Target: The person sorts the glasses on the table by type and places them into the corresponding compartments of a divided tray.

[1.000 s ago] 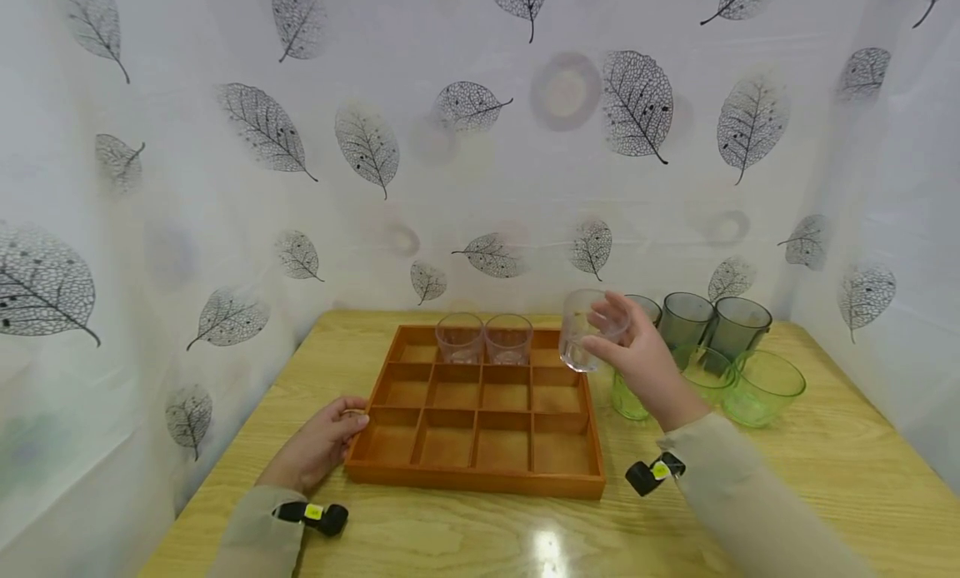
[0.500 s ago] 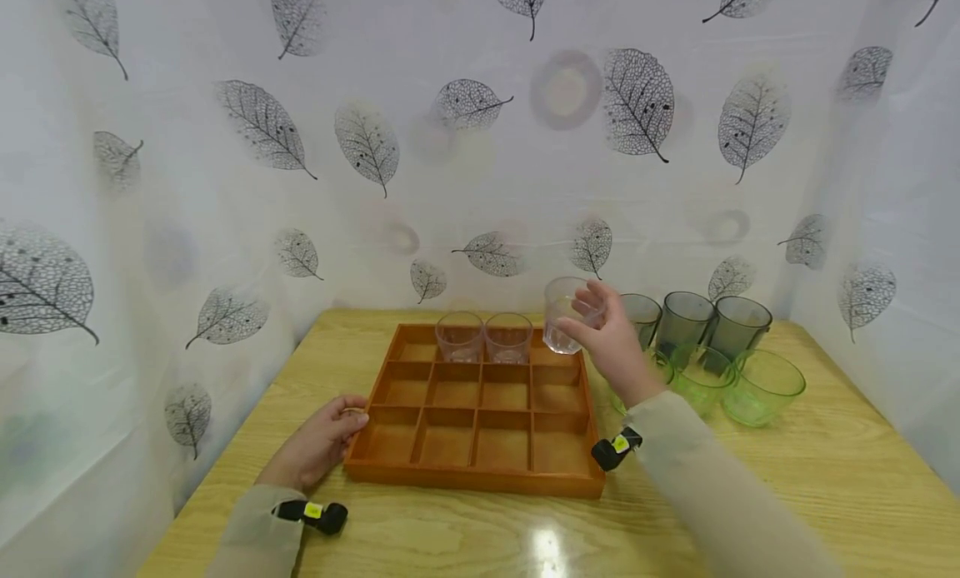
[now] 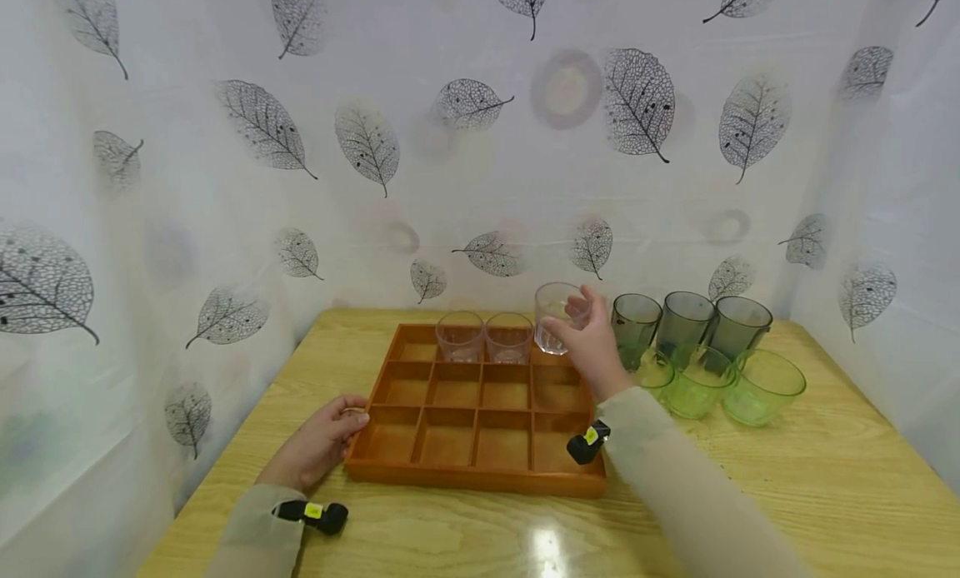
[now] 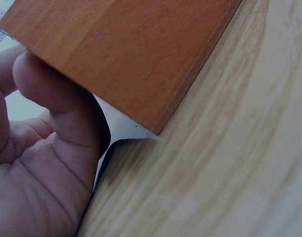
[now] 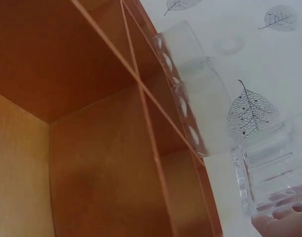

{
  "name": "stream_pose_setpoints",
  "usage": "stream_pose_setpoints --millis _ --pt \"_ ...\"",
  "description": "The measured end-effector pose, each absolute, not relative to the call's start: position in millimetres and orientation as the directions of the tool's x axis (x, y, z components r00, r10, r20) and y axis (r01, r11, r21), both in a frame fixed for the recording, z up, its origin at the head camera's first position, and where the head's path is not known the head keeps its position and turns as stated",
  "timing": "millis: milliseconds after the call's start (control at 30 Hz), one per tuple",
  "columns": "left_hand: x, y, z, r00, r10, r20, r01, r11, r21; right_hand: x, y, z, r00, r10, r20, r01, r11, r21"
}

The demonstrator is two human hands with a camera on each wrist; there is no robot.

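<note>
A clear glass [image 3: 552, 320] is held upright in my right hand [image 3: 596, 336], thumb and fingers around its side. It hangs over the back right compartment of the divided wooden tray [image 3: 474, 478]. In the right wrist view the raised glass [image 5: 274, 170] shows at the right edge, with fingertips [image 5: 284, 224] against it. Two more clear glasses, a left one [image 3: 460, 338] and a right one [image 3: 508, 340], stand in the tray's back row. My left hand [image 3: 318, 445] holds the tray's left side; in the left wrist view its curled fingers [image 4: 57, 98] press at the wooden wall [image 4: 126, 54].
Right of the tray stand several dark grey glasses [image 3: 686, 321] at the back, with several green glasses [image 3: 763, 391] in front of them. Everything is on a light wood table [image 3: 420, 532]. A white leaf-patterned curtain [image 3: 480, 186] hangs behind and along both sides.
My right hand has moved left with the clear glass, from beside the tray's right edge to over its back right compartment. The left hand and the tray have stayed put.
</note>
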State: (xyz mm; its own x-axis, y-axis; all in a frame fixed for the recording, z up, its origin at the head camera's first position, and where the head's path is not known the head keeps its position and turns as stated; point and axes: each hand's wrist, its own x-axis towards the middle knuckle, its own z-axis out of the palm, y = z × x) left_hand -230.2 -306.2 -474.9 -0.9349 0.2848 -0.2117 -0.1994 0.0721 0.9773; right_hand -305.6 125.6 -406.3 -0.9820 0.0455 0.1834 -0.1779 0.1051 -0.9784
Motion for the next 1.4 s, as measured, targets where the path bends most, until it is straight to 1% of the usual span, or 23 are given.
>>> stream_pose_setpoints --millis 200,567,733,967,1400 --pt "-230 -307 -474 -0.934 0.299 -0.195 -0.182 0.071 0.981 -310 122 -414 -0.983 0.081 0.166 -0.154 0.134 -0.979" --pt "-231 -306 -475 -0.937 0.290 -0.194 -0.178 0.080 0.981 -315 126 -437 -0.991 0.086 0.105 -0.092 0.142 -0.986" --pt "-231 -306 -474 -0.936 0.294 -0.192 -0.179 0.071 0.981 -317 126 -442 -0.989 0.089 0.121 -0.105 0.168 -0.980" --pt "-230 -307 -474 -0.938 0.283 -0.201 -0.188 0.071 0.980 -318 126 -447 -0.989 0.067 0.129 -0.112 0.216 -0.970" --pt "-230 -305 -476 -0.939 0.271 -0.214 -0.209 0.049 0.977 -315 128 -447 -0.996 0.023 0.091 -0.080 0.301 -0.950"
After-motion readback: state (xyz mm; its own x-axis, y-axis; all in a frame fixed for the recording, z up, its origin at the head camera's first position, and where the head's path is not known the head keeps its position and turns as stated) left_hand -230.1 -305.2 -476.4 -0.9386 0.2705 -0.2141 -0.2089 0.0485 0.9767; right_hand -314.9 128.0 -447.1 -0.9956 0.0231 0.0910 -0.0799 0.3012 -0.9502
